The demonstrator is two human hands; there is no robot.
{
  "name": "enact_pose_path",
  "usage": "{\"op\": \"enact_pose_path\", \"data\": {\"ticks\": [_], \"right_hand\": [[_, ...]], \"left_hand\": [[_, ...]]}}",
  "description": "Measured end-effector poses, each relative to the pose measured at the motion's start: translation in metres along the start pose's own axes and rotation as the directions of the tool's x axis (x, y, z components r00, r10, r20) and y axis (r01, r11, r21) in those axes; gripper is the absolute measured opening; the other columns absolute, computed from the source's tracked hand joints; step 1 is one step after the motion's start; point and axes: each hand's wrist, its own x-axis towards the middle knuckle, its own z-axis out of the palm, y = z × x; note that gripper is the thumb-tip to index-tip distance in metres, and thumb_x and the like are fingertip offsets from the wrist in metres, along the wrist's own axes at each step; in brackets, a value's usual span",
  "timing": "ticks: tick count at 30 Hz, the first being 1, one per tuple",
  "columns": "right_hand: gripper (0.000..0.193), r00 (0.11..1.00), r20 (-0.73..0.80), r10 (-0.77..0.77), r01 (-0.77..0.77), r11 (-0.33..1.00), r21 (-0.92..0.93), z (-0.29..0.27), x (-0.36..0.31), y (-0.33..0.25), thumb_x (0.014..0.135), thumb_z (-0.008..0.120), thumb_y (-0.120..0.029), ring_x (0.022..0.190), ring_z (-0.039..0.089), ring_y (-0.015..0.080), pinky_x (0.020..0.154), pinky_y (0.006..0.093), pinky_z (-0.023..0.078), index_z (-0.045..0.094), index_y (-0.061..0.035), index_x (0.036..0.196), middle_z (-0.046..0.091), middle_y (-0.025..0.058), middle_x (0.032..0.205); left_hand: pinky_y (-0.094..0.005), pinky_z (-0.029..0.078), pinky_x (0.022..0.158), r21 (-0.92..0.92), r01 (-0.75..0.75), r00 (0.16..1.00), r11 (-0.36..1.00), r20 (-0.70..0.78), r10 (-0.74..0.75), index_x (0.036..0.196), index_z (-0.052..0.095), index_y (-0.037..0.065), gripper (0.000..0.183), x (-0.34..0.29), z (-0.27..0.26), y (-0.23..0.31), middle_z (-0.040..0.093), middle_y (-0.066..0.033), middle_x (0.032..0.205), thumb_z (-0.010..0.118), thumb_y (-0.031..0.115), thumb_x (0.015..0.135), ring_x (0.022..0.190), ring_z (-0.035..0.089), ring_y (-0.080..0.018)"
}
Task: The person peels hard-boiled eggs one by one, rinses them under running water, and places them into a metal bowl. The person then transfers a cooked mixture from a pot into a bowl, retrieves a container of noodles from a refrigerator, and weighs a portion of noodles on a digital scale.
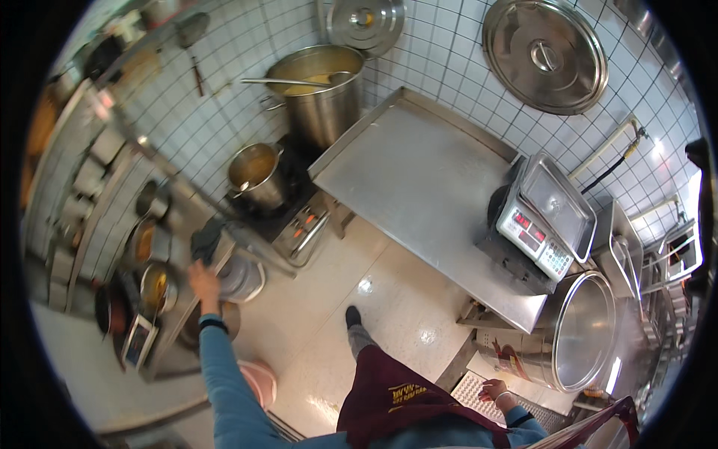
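Observation:
My left hand reaches out over the edge of the shelving counter at the left. Its fingertips meet the lower edge of a dark cloth; blur hides whether they grip it. Beside the cloth stands a clear plastic bucket. Close to the same arm are a pan with yellow contents and a small device with a dark screen. Low at the right, my right hand hangs with nothing in it, its fingers loosely bent and apart, above a perforated metal sheet.
A steel table fills the middle, with a digital scale at its right end. Behind it stand a tall stockpot and a smaller pot on burners. A large steel drum is at right; a pink bucket sits below my left arm.

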Motion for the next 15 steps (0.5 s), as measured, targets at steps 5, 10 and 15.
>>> {"op": "enact_pose_path", "data": {"ticks": [5,10,15], "right_hand": [[0.028,0.984,0.119,-0.136,0.136,0.991,0.004,0.071,0.0,-0.121,0.093,0.057,-0.005,0.061,0.069,0.022,0.053,0.0318,0.059,0.058,0.0036,0.12,0.07,0.0175,0.077],[0.031,0.956,0.171,-0.24,0.224,0.968,0.11,0.13,-0.021,-0.218,0.095,0.057,-0.009,0.065,0.069,0.0197,0.059,0.0301,0.058,0.057,0.0011,0.124,0.07,0.0146,0.082],[0.029,0.965,0.177,-0.196,0.198,0.98,0.006,0.154,-0.024,-0.274,0.095,0.059,-0.012,0.066,0.069,0.0187,0.059,0.0297,0.057,0.059,-0.0013,0.122,0.07,0.0111,0.082]], "left_hand": [[-0.0482,0.039,0.107,-0.217,0.183,0.964,0.959,0.231,-0.131,0.147,0.039,0.017,0.057,0.097,0.079,-0.031,0.039,-0.0237,0.147,0.055,0.038,0.096,0.131,0.042,-0.0418],[-0.0463,0.049,0.094,-0.049,0.218,0.95,0.975,0.241,-0.2,0.132,0.05,0.009,0.041,0.127,0.074,-0.007,0.055,-0.0249,0.13,0.06,0.019,0.093,0.108,0.059,-0.0432],[-0.035,0.049,0.088,-0.782,0.434,0.882,0.447,0.471,-0.032,0.117,0.06,0.003,0.028,0.075,0.032,0.141,0.061,-0.0106,0.111,0.065,0.014,0.091,0.099,0.06,-0.0204]]}}
